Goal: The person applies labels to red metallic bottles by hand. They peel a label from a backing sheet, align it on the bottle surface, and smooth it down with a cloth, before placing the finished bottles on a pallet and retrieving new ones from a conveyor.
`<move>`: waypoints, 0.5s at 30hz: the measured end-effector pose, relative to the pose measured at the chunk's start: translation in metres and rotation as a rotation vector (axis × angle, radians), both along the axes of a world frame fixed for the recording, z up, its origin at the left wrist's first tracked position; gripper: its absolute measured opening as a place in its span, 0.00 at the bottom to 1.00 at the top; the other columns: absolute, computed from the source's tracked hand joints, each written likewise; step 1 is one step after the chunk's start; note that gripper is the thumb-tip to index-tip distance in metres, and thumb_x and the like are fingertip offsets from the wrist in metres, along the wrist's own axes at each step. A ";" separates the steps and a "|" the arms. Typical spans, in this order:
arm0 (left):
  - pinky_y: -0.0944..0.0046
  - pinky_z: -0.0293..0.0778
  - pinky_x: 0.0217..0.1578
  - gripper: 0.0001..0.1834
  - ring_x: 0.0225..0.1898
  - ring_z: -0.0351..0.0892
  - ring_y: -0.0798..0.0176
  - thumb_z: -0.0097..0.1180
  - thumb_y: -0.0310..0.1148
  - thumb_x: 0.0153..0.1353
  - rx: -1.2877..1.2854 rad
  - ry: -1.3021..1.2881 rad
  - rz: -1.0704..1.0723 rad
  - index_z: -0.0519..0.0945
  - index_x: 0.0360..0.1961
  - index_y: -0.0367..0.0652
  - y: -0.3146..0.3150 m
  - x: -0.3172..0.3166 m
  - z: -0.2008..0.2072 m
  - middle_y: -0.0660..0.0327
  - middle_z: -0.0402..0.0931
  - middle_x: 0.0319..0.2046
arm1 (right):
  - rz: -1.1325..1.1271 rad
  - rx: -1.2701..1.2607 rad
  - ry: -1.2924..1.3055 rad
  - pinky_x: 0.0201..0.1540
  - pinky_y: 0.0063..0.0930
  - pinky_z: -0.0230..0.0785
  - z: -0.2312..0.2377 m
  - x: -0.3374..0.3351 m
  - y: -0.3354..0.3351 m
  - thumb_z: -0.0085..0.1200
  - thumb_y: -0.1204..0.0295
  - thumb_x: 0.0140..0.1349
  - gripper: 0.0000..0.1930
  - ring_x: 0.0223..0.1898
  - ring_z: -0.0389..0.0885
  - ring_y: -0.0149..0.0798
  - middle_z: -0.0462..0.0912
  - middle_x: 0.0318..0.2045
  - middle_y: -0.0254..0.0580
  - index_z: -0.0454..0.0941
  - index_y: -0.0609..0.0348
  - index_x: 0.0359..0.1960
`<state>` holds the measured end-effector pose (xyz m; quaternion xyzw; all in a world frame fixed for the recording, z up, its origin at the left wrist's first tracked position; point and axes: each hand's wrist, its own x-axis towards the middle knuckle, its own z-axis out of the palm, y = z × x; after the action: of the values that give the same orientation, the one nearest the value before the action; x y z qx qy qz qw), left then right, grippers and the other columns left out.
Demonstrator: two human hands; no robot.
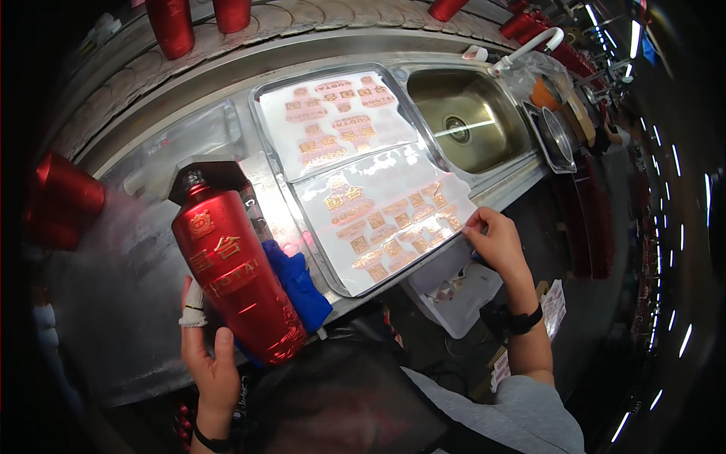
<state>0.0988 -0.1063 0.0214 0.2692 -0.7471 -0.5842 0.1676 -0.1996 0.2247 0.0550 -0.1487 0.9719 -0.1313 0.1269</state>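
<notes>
A glossy red bottle (pixel 238 265) with gold lettering and an embossed base leans at a slant, its bare dark neck toward the far side. My left hand (pixel 209 374) is beside its lower left side, thumb apart and fingers stretched along it; one finger wears a white cover (pixel 194 306). Between thumb and fingertips, my right hand (pixel 495 242) pinches the right edge of a decal sheet (pixel 333 253) printed with gold characters and small square emblems. That sheet lies in a shallow metal tray (pixel 339 281), below a second decal sheet (pixel 393 125).
A blue cloth (pixel 295 280) lies against the bottle's right side, and a dark angular piece (pixel 227 174) is behind its neck. Right of the tray is a steel sink (pixel 484 98) with a white faucet (pixel 529 45). Red containers (pixel 170 26) stand along the far slatted conveyor. Below the counter edge is a white bin (pixel 454 303).
</notes>
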 end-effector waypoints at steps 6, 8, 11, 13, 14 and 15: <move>0.59 0.56 0.65 0.29 0.66 0.62 0.59 0.43 0.37 0.71 0.094 -0.003 -0.023 0.60 0.67 0.29 0.000 0.006 -0.011 0.51 0.64 0.64 | -0.360 -0.304 -0.064 0.25 0.24 0.63 -0.037 0.007 0.042 0.63 0.62 0.58 0.16 0.21 0.73 0.26 0.77 0.18 0.34 0.79 0.63 0.25; 0.60 0.57 0.65 0.29 0.65 0.63 0.59 0.43 0.37 0.71 0.084 -0.007 0.014 0.60 0.67 0.29 0.000 0.007 -0.016 0.51 0.65 0.63 | -0.468 -0.469 -0.163 0.26 0.20 0.61 -0.043 0.007 0.035 0.63 0.62 0.59 0.15 0.22 0.71 0.23 0.77 0.19 0.32 0.79 0.62 0.25; 0.60 0.57 0.65 0.29 0.64 0.64 0.59 0.42 0.38 0.72 0.099 0.017 -0.002 0.61 0.67 0.29 0.002 0.004 -0.008 0.51 0.65 0.63 | -0.561 -0.599 -0.247 0.29 0.15 0.58 -0.048 0.012 0.019 0.65 0.62 0.59 0.15 0.23 0.68 0.21 0.77 0.20 0.30 0.78 0.60 0.24; 0.59 0.57 0.64 0.30 0.64 0.64 0.58 0.43 0.39 0.71 0.107 0.010 0.009 0.61 0.67 0.28 0.003 0.004 -0.008 0.50 0.66 0.63 | -0.548 -0.564 -0.233 0.29 0.14 0.58 -0.052 0.012 0.018 0.66 0.62 0.58 0.15 0.22 0.67 0.21 0.76 0.20 0.29 0.77 0.60 0.24; 0.59 0.58 0.64 0.31 0.64 0.65 0.57 0.45 0.40 0.71 0.118 0.004 0.016 0.61 0.67 0.28 0.004 0.005 -0.008 0.49 0.66 0.63 | -0.535 -0.577 -0.228 0.28 0.15 0.57 -0.055 0.014 0.024 0.66 0.62 0.58 0.15 0.22 0.67 0.21 0.76 0.20 0.29 0.77 0.59 0.24; 0.59 0.58 0.64 0.31 0.64 0.65 0.57 0.45 0.40 0.71 0.116 0.002 0.020 0.61 0.67 0.28 0.005 0.004 -0.007 0.49 0.66 0.63 | -0.523 -0.589 -0.223 0.28 0.15 0.57 -0.057 0.015 0.026 0.67 0.62 0.57 0.15 0.22 0.67 0.21 0.76 0.20 0.29 0.77 0.59 0.24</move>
<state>0.1031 -0.1014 0.0149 0.2854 -0.7090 -0.6252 0.1581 -0.1844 0.2509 -0.0018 0.0885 0.8782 -0.4470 0.1456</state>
